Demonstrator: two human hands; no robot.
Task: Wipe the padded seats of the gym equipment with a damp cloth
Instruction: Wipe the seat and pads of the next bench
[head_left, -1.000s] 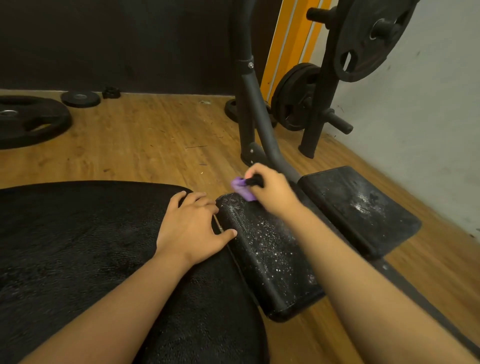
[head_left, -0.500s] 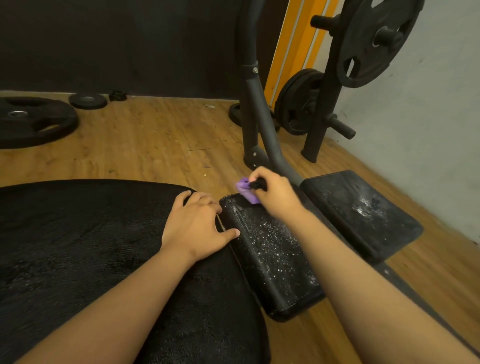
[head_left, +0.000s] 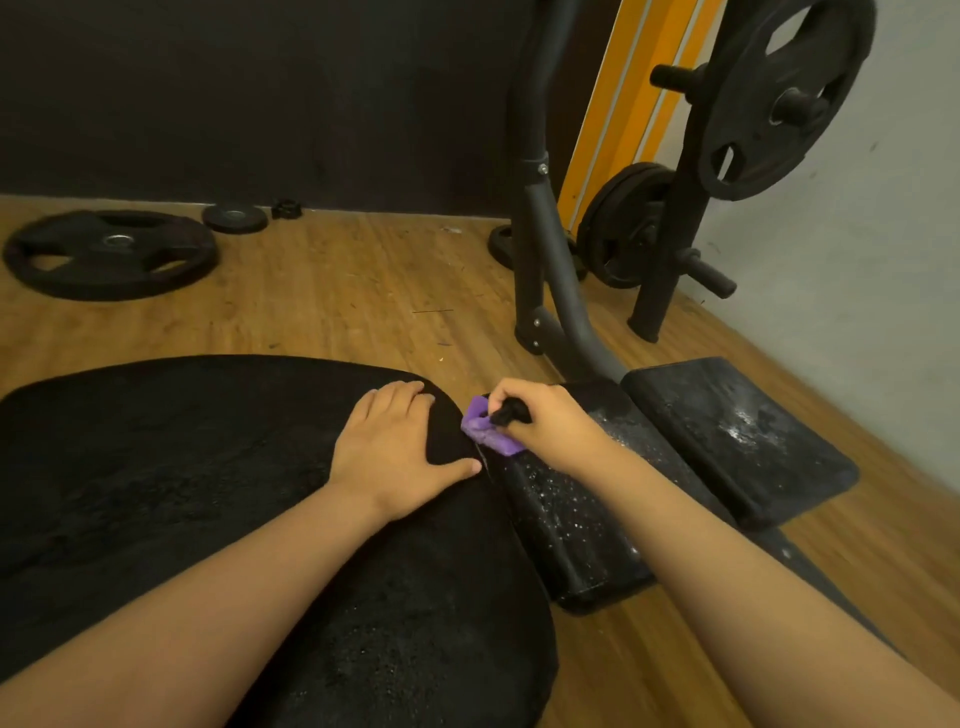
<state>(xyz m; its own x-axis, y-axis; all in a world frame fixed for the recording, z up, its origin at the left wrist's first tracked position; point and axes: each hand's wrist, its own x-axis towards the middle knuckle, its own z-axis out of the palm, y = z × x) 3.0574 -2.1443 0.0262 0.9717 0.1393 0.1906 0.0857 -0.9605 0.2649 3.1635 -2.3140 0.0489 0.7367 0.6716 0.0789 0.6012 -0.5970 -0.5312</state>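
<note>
Two bare hands worked at the pads, seen from the head cam. Left hand (head_left: 395, 447) lay palm-down on the far right edge of the big black seat pad (head_left: 182, 493), fingers straight & close together, thumb splayed toward the seam, holding nothing. Right hand (head_left: 545, 426) was curled round a purple cloth (head_left: 485, 434), gripping it w/ bent fingers. A small black bit stuck out btw those fingers, too dark to tell what it was. The cloth sat on the far end of the narrow pad (head_left: 571, 530), right at the gap btw that pad & the seat pad, just beside the left hand. The narrow pad's top was speckled w/ white flecks or droplets, couldn't tell which. Just right of it, across a slim gap, lay a second flat pad (head_left: 737, 436) w/ a whitish smear nr its middle. A grey frame tube (head_left: 550, 249) rose from behind the two pads. On the wood floor (head_left: 337, 291), far left, a large weight plate (head_left: 111, 254) lay flat, w/ a smaller plate (head_left: 235, 218) & a black collar (head_left: 286, 208) beyond it by the dark wall. At right a plate rack (head_left: 660, 270) stood nr the pale wall: one big plate (head_left: 779, 98) hung high, more plates (head_left: 628, 223) lower down, an orange strip (head_left: 618, 104) behind.
</note>
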